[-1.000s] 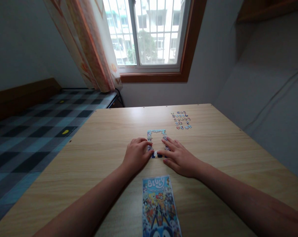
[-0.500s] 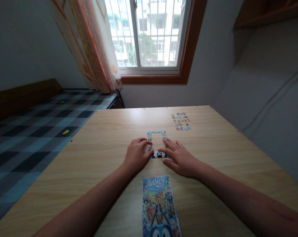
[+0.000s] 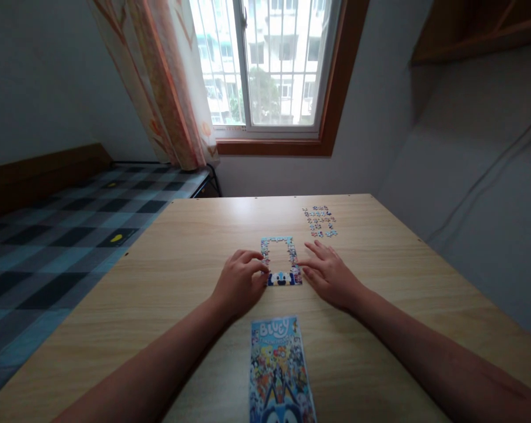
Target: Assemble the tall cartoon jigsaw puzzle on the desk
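Observation:
A partly built jigsaw puzzle frame (image 3: pixel 281 261), a colourful rectangle with a hollow middle, lies on the wooden table (image 3: pixel 190 247). My left hand (image 3: pixel 239 283) rests at its left edge with fingers curled, the fingertips touching the border pieces. My right hand (image 3: pixel 329 275) lies flat just right of the frame, fingers stretched out and apart, holding nothing. Several loose puzzle pieces (image 3: pixel 321 221) are laid out in rows farther back on the right. A printed reference picture (image 3: pixel 278 371) with a blue cartoon dog lies near me between my forearms.
A bed with a checked blue and black cover (image 3: pixel 58 235) stands left of the table. A window (image 3: pixel 265 64) with a curtain (image 3: pixel 168 88) is behind the table. A grey wall (image 3: pixel 481 176) runs close along the right.
My right hand has slid off the puzzle frame's lower right corner to the table beside it. The left hand stays at the left edge. The view tilted down slightly.

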Available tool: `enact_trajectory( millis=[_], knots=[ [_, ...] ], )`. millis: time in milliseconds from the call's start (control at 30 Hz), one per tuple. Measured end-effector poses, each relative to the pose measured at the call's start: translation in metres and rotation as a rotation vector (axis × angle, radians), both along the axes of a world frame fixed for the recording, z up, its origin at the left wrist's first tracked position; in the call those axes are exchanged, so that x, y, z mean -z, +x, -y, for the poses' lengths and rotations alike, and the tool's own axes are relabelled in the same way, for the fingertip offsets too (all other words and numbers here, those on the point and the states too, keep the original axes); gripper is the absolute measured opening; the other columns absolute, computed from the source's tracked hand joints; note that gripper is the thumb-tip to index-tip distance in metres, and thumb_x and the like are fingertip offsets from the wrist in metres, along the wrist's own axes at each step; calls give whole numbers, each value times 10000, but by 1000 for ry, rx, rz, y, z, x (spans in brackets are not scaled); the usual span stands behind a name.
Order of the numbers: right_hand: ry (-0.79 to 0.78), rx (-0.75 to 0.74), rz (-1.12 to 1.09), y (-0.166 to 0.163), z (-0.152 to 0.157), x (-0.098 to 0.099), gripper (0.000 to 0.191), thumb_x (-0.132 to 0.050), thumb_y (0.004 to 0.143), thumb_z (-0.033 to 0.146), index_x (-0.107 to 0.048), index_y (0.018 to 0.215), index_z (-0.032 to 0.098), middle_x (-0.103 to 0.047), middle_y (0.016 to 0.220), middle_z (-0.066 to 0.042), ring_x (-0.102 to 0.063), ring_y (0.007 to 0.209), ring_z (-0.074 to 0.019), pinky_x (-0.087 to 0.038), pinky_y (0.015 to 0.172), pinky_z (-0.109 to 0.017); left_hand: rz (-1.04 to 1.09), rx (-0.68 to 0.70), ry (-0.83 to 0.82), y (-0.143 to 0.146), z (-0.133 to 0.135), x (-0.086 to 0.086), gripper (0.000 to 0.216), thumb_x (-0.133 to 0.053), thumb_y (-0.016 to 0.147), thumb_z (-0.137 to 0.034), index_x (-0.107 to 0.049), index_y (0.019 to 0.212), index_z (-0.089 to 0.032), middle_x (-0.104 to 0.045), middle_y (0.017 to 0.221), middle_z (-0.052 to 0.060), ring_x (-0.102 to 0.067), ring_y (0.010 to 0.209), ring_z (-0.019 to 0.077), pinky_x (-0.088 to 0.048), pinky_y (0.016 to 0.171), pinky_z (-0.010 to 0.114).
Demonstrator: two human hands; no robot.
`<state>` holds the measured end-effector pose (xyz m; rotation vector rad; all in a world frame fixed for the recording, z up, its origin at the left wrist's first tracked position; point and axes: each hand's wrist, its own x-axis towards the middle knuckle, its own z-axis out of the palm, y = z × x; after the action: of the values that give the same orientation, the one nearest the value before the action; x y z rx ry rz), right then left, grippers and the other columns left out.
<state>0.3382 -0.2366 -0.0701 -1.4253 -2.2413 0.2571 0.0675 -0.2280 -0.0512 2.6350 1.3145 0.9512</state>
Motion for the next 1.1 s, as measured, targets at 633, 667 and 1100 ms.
enact_trajectory(
  millis=[633,667,1100],
  knots=[
    [215,-216,-200,-11,2,-7,226,-561,988,272,-782,1009,234,-753,1173,-59,-632,1197,-234,-448,1084,-457,-144,30,-27,-2,-10,1,134,-673,863,-287,-794,810,-265,-719,1142,70,-606,1064,278,-522,952,488],
    [229,-218,-226,-12,2,-8,226,-558,989,264,-781,988,226,-763,1135,-55,-650,1158,-220,-456,1074,-433,-150,29,-35,-3,-11,1,140,-671,865,-294,-794,807,-263,-718,1147,73,-607,1065,279,-522,953,487],
    [444,263,-415,56,-40,-12,297,-496,962,305,-766,880,212,-771,875,-64,-698,892,-225,-521,867,-363,-71,30,-144,-5,-16,7,143,-649,853,-318,-774,816,-261,-717,1158,62,-613,1088,276,-502,991,490]
  ],
)
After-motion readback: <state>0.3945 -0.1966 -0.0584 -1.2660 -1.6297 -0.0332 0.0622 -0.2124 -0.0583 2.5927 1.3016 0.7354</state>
